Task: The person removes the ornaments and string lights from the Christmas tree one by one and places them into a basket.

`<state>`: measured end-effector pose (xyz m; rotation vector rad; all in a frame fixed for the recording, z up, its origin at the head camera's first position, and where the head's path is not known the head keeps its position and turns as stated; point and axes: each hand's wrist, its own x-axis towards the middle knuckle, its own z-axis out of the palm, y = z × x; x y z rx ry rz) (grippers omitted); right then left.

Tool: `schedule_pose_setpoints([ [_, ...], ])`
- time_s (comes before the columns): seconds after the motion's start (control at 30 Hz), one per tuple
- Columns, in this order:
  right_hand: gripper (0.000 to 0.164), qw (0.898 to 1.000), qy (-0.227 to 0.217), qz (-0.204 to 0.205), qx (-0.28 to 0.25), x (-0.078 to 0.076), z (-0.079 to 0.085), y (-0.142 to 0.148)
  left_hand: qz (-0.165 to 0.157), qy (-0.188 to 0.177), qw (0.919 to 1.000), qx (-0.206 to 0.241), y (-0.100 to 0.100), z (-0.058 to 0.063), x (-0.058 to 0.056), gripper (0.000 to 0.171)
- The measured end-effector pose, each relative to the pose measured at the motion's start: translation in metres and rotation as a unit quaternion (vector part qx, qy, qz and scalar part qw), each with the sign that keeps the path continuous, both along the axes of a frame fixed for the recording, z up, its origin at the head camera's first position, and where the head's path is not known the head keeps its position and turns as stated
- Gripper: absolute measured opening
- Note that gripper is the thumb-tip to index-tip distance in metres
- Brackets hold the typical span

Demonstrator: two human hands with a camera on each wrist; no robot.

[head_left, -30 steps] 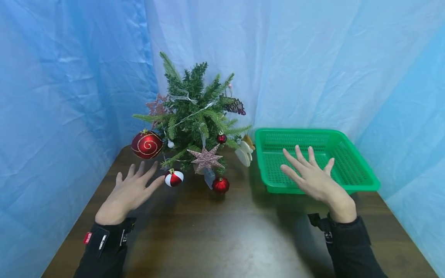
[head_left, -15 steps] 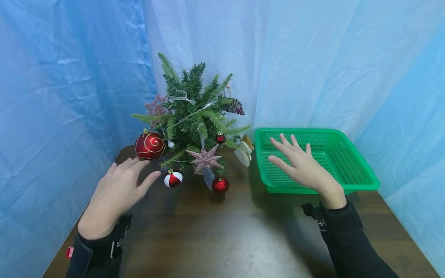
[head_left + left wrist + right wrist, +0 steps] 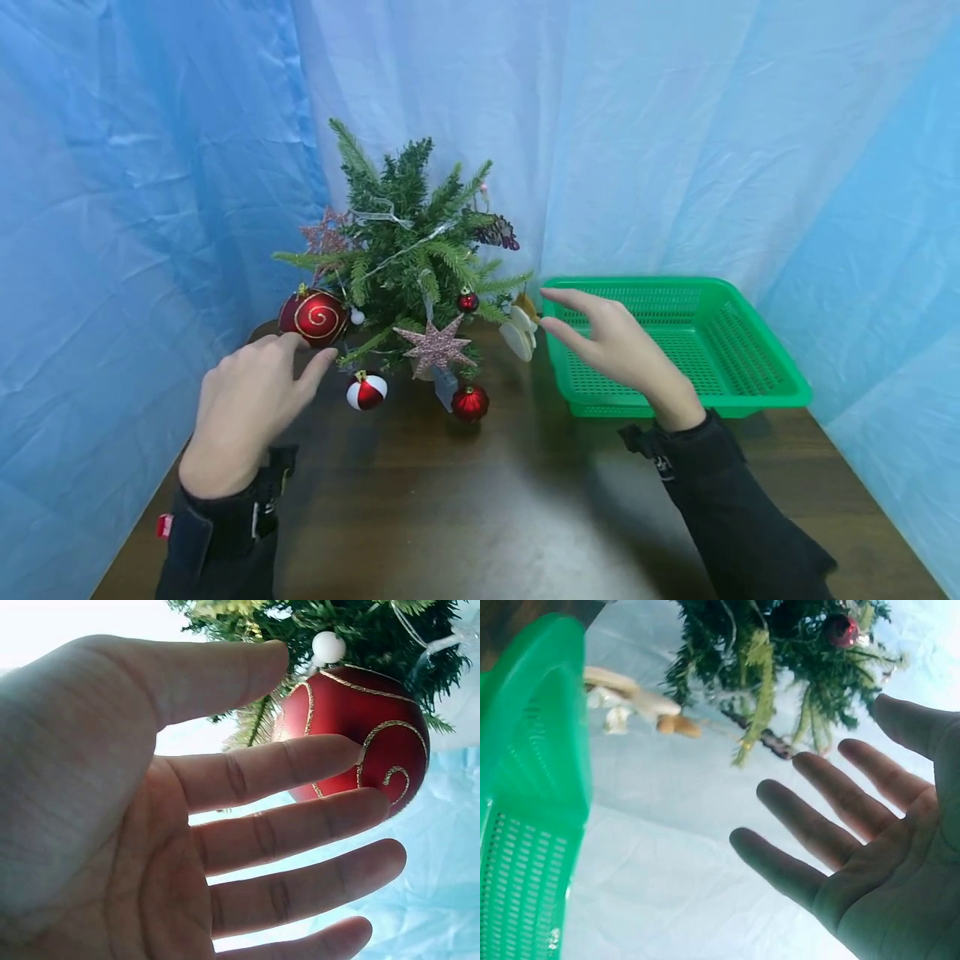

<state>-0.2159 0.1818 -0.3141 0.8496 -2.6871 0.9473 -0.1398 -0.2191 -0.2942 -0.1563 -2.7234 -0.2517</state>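
Now the right hand [image 3: 618,343] has neared the tree [image 3: 408,196], so both flank it — fingers extended, gripping nothing — left hand [image 3: 247,396] close against the red bauble [image 3: 318,315].

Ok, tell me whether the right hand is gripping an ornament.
No, the right wrist view shows the right hand with its fingers spread apart and nothing held between them.

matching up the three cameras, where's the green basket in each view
Head: the green basket is right of centre, its left part partly covered by the right hand.
Left wrist: not in this picture.
Right wrist: along the left edge, only partly in frame.
Shared landmark: the tree, left of centre in head, along the top in both wrist views.
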Motion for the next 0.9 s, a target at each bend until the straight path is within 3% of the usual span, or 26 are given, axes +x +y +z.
schedule_pose_setpoints([
  [0.23,0.05,0.999,0.011,0.025,-0.021,-0.005,0.012,-0.02,0.008,-0.016,0.9998,0.0,-0.003,0.003,0.0,0.05],
  [0.33,0.045,0.998,0.014,0.041,-0.046,-0.009,0.018,-0.029,-0.003,0.018,0.9998,0.004,0.003,0.008,0.003,0.046],
  [0.4,0.043,0.997,0.02,0.05,-0.06,-0.011,0.022,-0.035,-0.021,0.061,0.9978,0.014,0.011,0.012,0.005,0.041],
  [0.53,0.038,0.993,0.04,0.065,-0.091,-0.016,0.031,-0.047,-0.069,0.141,0.9869,0.038,0.032,0.022,0.006,0.029],
  [0.6,0.036,0.99,0.047,0.068,-0.11,-0.017,0.034,-0.054,-0.106,0.162,0.9796,0.054,0.044,0.024,0.004,0.026],
  [0.77,0.033,0.985,0.049,0.066,-0.155,-0.02,0.039,-0.068,-0.19,0.161,0.9604,0.125,0.081,0.016,-0.006,0.032],
  [0.9,0.032,0.985,0.059,0.06,-0.153,-0.023,0.043,-0.078,-0.189,0.152,0.9505,0.195,0.108,0.001,-0.013,0.034],
])
